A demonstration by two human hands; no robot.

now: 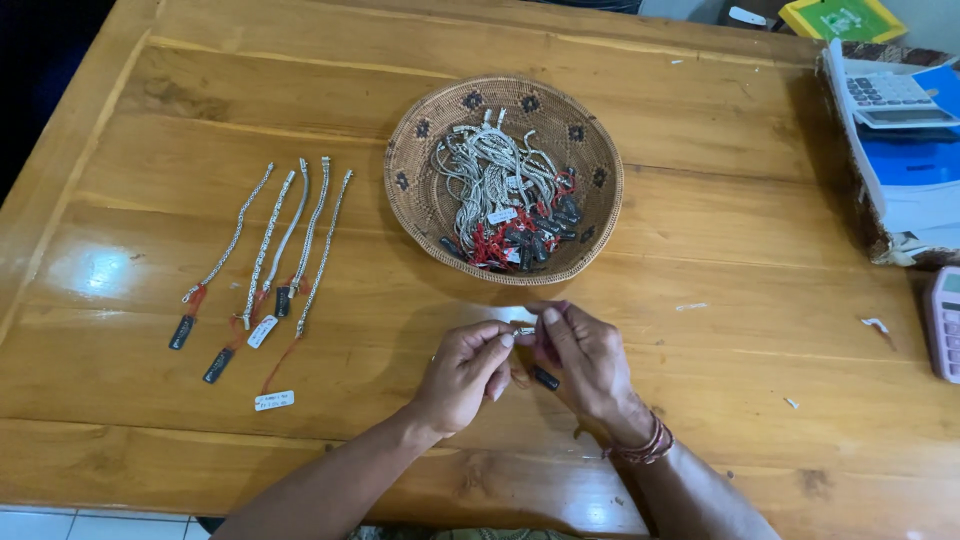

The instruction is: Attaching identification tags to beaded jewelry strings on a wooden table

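Bracelet work sits at the near middle of the wooden bench, which fills the view. Beyond the hands a round woven basket holds a tangle of silver chains with red threads and dark tags. To the left five silver bracelets lie in a row, tags trailing toward the near edge. At the right edge are a calculator on blue papers and a pink calculator. The left hand and right hand meet, fingers pinched shut on a small silver bracelet (mostly hidden), its dark tag dangling below.
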